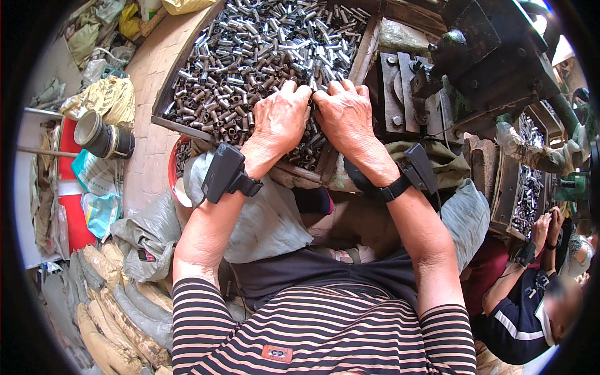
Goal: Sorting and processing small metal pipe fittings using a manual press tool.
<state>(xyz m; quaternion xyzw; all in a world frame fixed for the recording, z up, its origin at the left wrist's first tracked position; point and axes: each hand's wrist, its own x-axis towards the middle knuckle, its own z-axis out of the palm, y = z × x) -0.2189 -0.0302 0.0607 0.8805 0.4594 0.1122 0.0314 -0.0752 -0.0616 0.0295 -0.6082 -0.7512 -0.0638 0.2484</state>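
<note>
My left hand [279, 119] and my right hand [344, 117] are side by side over the near part of a large wooden box [187, 128] heaped with short metal tubes [237, 69]. Both hands are closed, fingers curled under and thumbs toward each other. Small tubes lie right at the fingertips, between the two hands. What each pinch holds is hidden by the fingers. Some tubes are shiny silver, others dull brown. Each of my wrists has a strap with a black device.
A dark, heavy machine [462, 62] with bolted steel plates stands right of the box. A red basin [174, 169] is by the box's near left corner. Sacks [112, 306] are piled at left. At far right, a person [525, 306] works by another tray of tubes [528, 187].
</note>
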